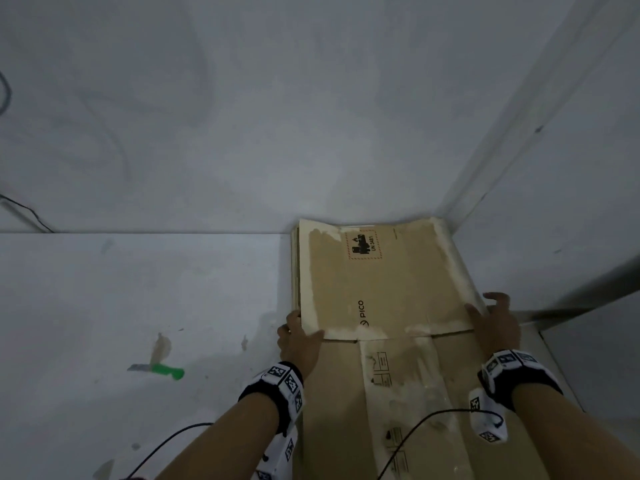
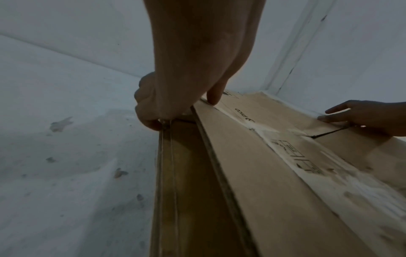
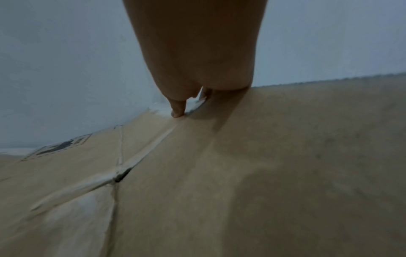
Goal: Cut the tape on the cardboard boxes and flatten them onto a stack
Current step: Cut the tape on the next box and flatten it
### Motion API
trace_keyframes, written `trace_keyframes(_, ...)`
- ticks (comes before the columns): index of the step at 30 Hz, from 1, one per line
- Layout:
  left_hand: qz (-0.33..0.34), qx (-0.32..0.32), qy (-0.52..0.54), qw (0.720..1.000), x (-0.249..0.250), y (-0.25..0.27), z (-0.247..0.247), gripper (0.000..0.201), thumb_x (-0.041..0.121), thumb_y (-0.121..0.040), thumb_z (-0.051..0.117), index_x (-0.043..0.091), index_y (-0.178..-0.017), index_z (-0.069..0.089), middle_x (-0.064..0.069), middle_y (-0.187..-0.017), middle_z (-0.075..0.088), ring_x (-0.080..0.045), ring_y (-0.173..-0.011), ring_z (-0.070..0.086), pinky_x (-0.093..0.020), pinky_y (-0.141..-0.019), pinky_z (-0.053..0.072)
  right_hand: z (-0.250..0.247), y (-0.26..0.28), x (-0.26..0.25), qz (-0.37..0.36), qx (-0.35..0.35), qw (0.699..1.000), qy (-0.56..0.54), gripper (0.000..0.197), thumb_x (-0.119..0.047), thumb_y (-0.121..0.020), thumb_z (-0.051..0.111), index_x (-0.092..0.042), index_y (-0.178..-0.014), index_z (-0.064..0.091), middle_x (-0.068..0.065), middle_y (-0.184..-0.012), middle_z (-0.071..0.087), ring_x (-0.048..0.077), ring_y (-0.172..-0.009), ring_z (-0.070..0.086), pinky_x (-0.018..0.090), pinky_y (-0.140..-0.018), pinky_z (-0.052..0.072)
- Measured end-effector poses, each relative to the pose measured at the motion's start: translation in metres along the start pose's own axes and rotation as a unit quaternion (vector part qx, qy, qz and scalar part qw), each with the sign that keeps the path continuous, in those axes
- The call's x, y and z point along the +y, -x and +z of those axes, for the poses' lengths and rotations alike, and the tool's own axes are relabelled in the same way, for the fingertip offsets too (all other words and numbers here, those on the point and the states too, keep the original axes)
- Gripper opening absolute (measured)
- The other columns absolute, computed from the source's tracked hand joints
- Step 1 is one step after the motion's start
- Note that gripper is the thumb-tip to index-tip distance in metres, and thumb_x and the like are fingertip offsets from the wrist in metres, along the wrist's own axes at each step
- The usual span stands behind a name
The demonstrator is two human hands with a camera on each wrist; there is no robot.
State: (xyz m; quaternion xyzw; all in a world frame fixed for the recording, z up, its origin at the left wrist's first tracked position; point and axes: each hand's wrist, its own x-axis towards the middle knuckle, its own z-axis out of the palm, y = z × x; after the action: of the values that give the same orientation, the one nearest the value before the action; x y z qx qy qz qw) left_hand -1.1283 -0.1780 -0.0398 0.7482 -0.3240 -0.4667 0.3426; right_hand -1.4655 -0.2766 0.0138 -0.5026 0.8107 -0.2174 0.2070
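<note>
Two hands (image 1: 300, 342) (image 1: 496, 325) on flattened box (image 1: 377, 289)

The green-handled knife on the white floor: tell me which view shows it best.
The head view. There the green-handled knife lies whole on the white floor, apart from the flattened brown cardboard box and left of the left hand. The left wrist view shows only floor and cardboard, the right wrist view only cardboard and wall; neither shows the knife.
</note>
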Motion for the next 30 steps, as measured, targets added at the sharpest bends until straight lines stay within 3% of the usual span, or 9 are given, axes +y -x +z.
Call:
trace_keyframes(2,-0.001,-0.002,0.001,1.000,-0.003,-0.006,0.002,0.066,0.023,-0.089,0.064,0.022,-0.143,0.026,-0.011,-0.136,0.031,-0.031,-0.126,0.035,-0.043,-0.102,0.036,0.005,-0.010,-0.001,-0.007,-0.035,0.998,0.047,0.048,-0.044,-0.088,0.066,-0.023,-0.125,0.043,0.016,-0.120,0.064,0.040,-0.102,0.061,0.054,-0.091,0.047)
trace_keyframes(6,0.005,0.040,-0.042,0.998,-0.010,-0.017,0.003,0.066,0.018,-0.086,0.069,0.010,-0.141,0.034,-0.015,-0.137,0.037,-0.032,-0.123,0.040,-0.043,-0.102,0.037,0.030,-0.013,-0.003,-0.006,-0.134,0.975,0.179,0.101,-0.090,-0.061,0.056,-0.031,-0.141,0.040,0.007,-0.149,0.040,0.034,-0.131,0.042,0.054,-0.105,0.038)
trace_keyframes(8,0.012,0.048,-0.056,0.997,-0.011,-0.021,0.003,0.064,0.018,-0.085,0.070,0.008,-0.139,0.038,-0.015,-0.136,0.039,-0.031,-0.122,0.042,-0.043,-0.102,0.039,0.041,0.001,-0.004,0.002,-0.117,0.974,0.193,0.105,-0.081,-0.069,0.063,-0.033,-0.153,0.022,0.004,-0.162,0.017,0.034,-0.144,0.025,0.057,-0.111,0.026)
trace_keyframes(15,0.027,0.057,-0.057,0.996,-0.018,-0.026,0.002,0.066,0.017,-0.083,0.072,0.006,-0.139,0.041,-0.012,-0.133,0.044,-0.029,-0.125,0.043,-0.036,-0.103,0.038,0.050,0.008,-0.003,0.026,-0.162,0.958,0.235,0.086,-0.077,-0.085,0.043,-0.047,-0.152,-0.001,0.001,-0.165,-0.005,0.031,-0.150,0.008,0.060,-0.114,0.014)
trace_keyframes(17,0.045,0.046,-0.066,0.996,-0.019,-0.026,0.000,0.074,0.021,-0.084,0.072,0.007,-0.145,0.033,-0.011,-0.137,0.040,-0.029,-0.129,0.040,-0.038,-0.106,0.036,0.054,0.014,-0.011,0.034,-0.131,0.953,0.272,0.083,-0.074,-0.088,0.041,-0.044,-0.154,0.001,0.006,-0.164,-0.001,0.032,-0.149,0.010,0.058,-0.114,0.015)
trace_keyframes(20,0.053,0.025,-0.036,0.998,-0.023,-0.023,-0.016,0.087,0.023,-0.086,0.070,0.009,-0.152,0.015,-0.010,-0.145,0.031,-0.027,-0.133,0.037,-0.041,-0.111,0.035,0.069,0.037,-0.021,-0.030,-0.022,0.969,0.243,0.062,-0.040,-0.093,0.056,-0.022,-0.148,0.035,0.019,-0.157,0.020,0.038,-0.144,0.019,0.055,-0.117,0.014)
trace_keyframes(23,0.063,0.045,-0.055,0.995,-0.040,-0.013,-0.048,0.065,0.018,-0.093,0.059,0.009,-0.147,0.025,-0.013,-0.142,0.034,-0.027,-0.124,0.046,-0.038,-0.104,0.042,0.093,0.075,-0.039,-0.115,0.044,0.981,0.152,0.052,-0.004,-0.076,0.067,-0.008,-0.127,0.057,0.026,-0.146,0.037,0.044,-0.133,0.033,0.057,-0.114,0.016)
trace_keyframes(27,0.050,0.108,-0.053,0.991,-0.083,0.006,-0.114,0.040,0.002,-0.093,0.051,0.010,-0.132,0.045,-0.013,-0.127,0.045,-0.022,-0.098,0.056,-0.031,-0.088,0.047,0.138,0.147,-0.083,-0.232,-0.021,0.972,0.035,0.036,0.004,-0.078,0.058,-0.008,-0.110,0.068,0.024,-0.134,0.051,0.044,-0.124,0.048,0.050,-0.109,0.036)
trace_keyframes(30,0.030,0.168,-0.055,0.984,-0.125,0.030,-0.175,0.034,-0.004,-0.090,0.050,0.012,-0.120,0.054,-0.011,-0.120,0.050,-0.024,-0.094,0.057,-0.030,-0.087,0.045,0.187,0.212,-0.117,-0.337,-0.084,0.938,-0.011,0.043,0.010,-0.069,0.063,-0.024,-0.094,0.071,0.010,-0.120,0.061,0.027,-0.107,0.062,0.033,-0.091,0.049)
